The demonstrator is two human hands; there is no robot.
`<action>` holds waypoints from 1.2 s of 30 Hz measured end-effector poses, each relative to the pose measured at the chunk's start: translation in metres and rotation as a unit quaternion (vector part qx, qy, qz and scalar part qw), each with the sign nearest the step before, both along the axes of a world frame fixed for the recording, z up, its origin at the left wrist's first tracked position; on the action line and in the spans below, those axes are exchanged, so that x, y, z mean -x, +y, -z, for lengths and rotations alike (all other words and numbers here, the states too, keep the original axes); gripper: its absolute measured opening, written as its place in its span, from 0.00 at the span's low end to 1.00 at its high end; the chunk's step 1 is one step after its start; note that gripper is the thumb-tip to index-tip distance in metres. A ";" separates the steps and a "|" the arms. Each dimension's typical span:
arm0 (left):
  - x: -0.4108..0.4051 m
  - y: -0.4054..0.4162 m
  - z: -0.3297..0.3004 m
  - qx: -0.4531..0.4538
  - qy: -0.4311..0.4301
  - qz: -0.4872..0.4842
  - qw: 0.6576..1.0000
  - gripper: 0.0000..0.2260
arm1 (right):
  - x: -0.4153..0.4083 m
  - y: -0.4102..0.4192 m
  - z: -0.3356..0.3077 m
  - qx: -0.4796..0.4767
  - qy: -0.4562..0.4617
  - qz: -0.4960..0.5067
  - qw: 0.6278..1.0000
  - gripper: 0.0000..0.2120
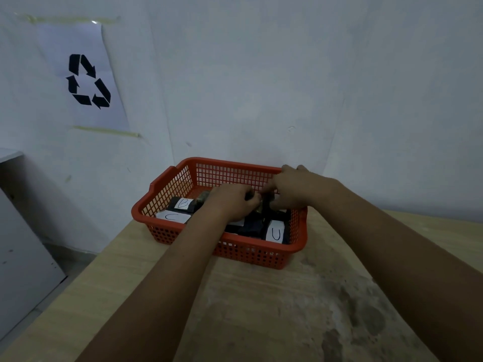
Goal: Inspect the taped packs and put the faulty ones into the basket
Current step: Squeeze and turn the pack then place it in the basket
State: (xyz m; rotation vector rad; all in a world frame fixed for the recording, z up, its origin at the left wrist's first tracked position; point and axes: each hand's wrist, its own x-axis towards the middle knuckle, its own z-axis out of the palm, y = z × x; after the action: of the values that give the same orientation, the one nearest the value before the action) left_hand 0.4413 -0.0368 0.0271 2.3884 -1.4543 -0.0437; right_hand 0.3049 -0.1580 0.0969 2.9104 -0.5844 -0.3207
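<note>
Nearest, bare desk (261, 309), then both forearms reaching over the front wall of the red basket (251, 253). Just short of the fingers, inside the basket: dark pack labelled U (276, 233); off to the left of them, packs labelled C (173, 217) and B (183, 203). Left hand (232, 202) and right hand (290, 190) met over the basket's middle, fingers curled, apparently pinching one dark pack (266, 205) between them; grip itself largely hidden. Likely risks: a sound pack left among the faulty ones if inspected this deep in the basket; a slip from so slight a pinch; labels mixed up in the clutter. Beyond the fingers, rear mesh wall, then white wall with recycling sign (88, 81).
</note>
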 end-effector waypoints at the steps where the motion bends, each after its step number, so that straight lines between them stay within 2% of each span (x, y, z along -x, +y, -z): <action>1: 0.000 0.000 0.000 -0.001 0.003 0.001 1.000 0.17 | -0.004 -0.003 0.003 0.005 0.012 -0.002 1.000 0.21; 6: 0.000 0.000 0.000 -0.009 0.005 0.007 1.000 0.16 | -0.015 -0.011 0.014 0.017 0.033 0.006 0.999 0.17; 10: 0.000 0.003 -0.003 -0.026 -0.014 0.008 1.000 0.16 | -0.017 -0.016 0.018 -0.045 0.005 0.017 0.999 0.16; 18: 0.005 0.005 -0.008 -0.024 -0.016 -0.012 1.000 0.16 | -0.015 -0.018 0.019 -0.066 -0.036 0.014 0.997 0.12; 23: 0.001 0.000 -0.003 -0.012 -0.001 -0.012 1.000 0.15 | -0.012 -0.021 0.021 -0.101 -0.049 0.010 0.994 0.15; 28: -0.001 -0.002 0.000 0.006 0.009 -0.017 1.000 0.18 | -0.002 -0.022 0.021 -0.095 -0.105 -0.023 0.990 0.19; 31: -0.005 -0.003 0.003 0.019 0.019 -0.001 1.000 0.17 | -0.007 -0.018 0.021 -0.056 -0.055 -0.010 0.997 0.22; 36: -0.004 -0.006 0.002 0.012 0.012 0.011 1.000 0.16 | -0.016 -0.017 0.020 -0.060 -0.021 0.011 0.998 0.15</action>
State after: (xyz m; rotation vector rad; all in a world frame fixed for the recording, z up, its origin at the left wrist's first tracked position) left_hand 0.4456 -0.0423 0.0251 2.3443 -1.4622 -0.0602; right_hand 0.3210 -0.1750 0.0769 3.0352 -0.6238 -0.3086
